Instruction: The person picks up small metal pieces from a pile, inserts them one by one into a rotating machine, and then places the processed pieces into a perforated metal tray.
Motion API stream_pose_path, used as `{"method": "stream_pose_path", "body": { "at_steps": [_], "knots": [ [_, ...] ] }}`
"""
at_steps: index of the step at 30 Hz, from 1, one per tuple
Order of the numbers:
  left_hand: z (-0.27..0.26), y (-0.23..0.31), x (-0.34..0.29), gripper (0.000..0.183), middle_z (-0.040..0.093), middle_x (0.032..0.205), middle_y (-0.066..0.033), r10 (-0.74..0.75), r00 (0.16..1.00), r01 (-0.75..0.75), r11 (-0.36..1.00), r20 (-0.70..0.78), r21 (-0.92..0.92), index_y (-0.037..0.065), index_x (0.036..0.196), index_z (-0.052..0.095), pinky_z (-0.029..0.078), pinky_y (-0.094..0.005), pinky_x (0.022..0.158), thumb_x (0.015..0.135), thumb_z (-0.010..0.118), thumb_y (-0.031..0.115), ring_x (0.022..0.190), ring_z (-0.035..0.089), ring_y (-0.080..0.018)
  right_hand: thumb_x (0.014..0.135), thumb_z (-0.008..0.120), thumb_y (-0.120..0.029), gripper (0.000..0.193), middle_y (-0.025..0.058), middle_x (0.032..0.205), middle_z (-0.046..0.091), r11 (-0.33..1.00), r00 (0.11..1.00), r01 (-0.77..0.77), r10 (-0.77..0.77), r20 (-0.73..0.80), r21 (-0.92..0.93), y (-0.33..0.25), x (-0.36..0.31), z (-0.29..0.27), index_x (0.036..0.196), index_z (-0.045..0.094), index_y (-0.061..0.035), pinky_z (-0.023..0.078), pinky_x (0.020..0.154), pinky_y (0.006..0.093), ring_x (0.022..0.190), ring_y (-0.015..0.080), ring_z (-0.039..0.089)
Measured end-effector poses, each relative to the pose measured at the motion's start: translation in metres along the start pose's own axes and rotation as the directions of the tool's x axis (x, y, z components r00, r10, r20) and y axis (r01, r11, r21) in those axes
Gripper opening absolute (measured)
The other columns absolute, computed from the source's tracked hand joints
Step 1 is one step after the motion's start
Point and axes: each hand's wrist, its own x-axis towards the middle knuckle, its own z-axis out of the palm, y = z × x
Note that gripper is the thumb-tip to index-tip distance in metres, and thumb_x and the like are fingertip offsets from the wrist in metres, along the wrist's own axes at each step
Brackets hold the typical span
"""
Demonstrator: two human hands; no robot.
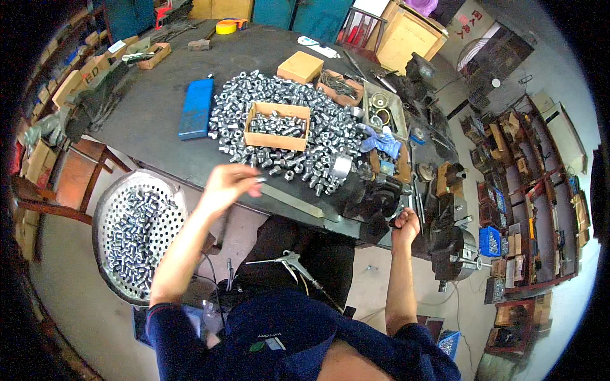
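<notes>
My left hand (225, 188) is raised over the near edge of the workbench (155, 143), its thumb and fingers pinched on a small shiny metal part (261, 180). Farther right, my right hand (405, 225) is closed beside a dark metal fixture (375, 202) at the bench edge; what its fingers grip is hidden. Ahead of my left hand spreads a large heap of metal fittings (330, 120). On the heap stands an open cardboard box (276, 141) of similar dark pieces. Below my left forearm sits a perforated metal basin (173, 197) of fittings.
A blue box (196, 109) lies left of the heap, a closed cardboard box (300, 66) behind it. A blue-patterned glove (381, 143) rests near the fixture. An air gun (289, 260) lies by my lap. A vise (454, 251) and shelving (534, 190) stand right.
</notes>
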Motion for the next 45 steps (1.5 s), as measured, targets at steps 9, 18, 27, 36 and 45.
{"method": "stream_pose_path", "body": {
  "at_steps": [9,18,27,36,45],
  "knots": [
    [0.098,-0.002,0.079,0.014,0.059,0.072,-0.0126,0.068,0.973,-0.016,0.973,0.223,-0.229,-0.009,0.09,0.052,0.047,-0.024,0.057,0.077,0.05,-0.004,0.061,0.06,-0.0165,0.081,0.04,-0.011,0.015,0.0002,0.061,0.042,0.999,0.998,-0.036,0.035,-0.049,-0.014,-0.008,-0.01,0.009,0.085,0.048,0.0015,0.026,0.041,0.0192,0.045,0.0064,0.03],
    [0.095,0.002,0.087,0.014,0.06,0.075,-0.0123,0.084,0.953,-0.064,0.995,0.291,-0.076,-0.008,0.088,0.055,0.047,-0.0249,0.06,0.075,0.052,-0.005,0.064,0.06,-0.0168,0.079,0.046,-0.014,0.015,-0.0008,0.057,0.039,0.999,0.999,0.031,-0.031,-0.021,-0.02,-0.027,-0.029,0.012,0.082,0.049,0.0005,0.024,0.041,0.0202,0.046,0.0067,0.03],
    [0.095,-0.001,0.087,0.014,0.06,0.073,-0.0097,0.159,0.946,-0.131,0.984,0.284,-0.117,-0.008,0.087,0.056,0.046,-0.0223,0.058,0.075,0.051,-0.006,0.063,0.058,-0.0125,0.081,0.043,-0.022,0.021,-0.0008,0.055,0.039,0.99,0.979,0.114,-0.099,0.177,-0.078,-0.084,0.014,0.064,0.081,0.051,-0.0021,0.023,0.035,0.0178,0.044,0.0061,0.032],
    [0.105,-0.003,0.089,0.014,0.06,0.073,-0.0083,0.178,0.95,-0.151,0.981,0.257,-0.123,-0.008,0.088,0.056,0.046,-0.0215,0.057,0.075,0.052,-0.006,0.062,0.057,-0.0111,0.077,0.046,-0.017,0.018,0.0001,0.059,0.046,0.947,0.984,0.173,-0.175,0.019,-0.27,-0.003,0.107,0.03,0.078,0.057,-0.0028,0.035,0.043,0.0223,0.051,0.0099,0.043],
    [0.102,-0.004,0.086,0.011,0.058,0.07,-0.0075,0.126,0.96,-0.095,0.987,0.249,-0.132,-0.008,0.085,0.055,0.045,-0.0215,0.054,0.074,0.053,-0.005,0.059,0.056,-0.0111,0.078,0.044,-0.018,0.018,-0.0012,0.057,0.04,0.99,0.991,-0.13,0.13,-0.001,-0.055,-0.02,-0.006,0.014,0.075,0.05,-0.0017,0.021,0.036,0.0185,0.043,0.0066,0.03]
  ]
}}
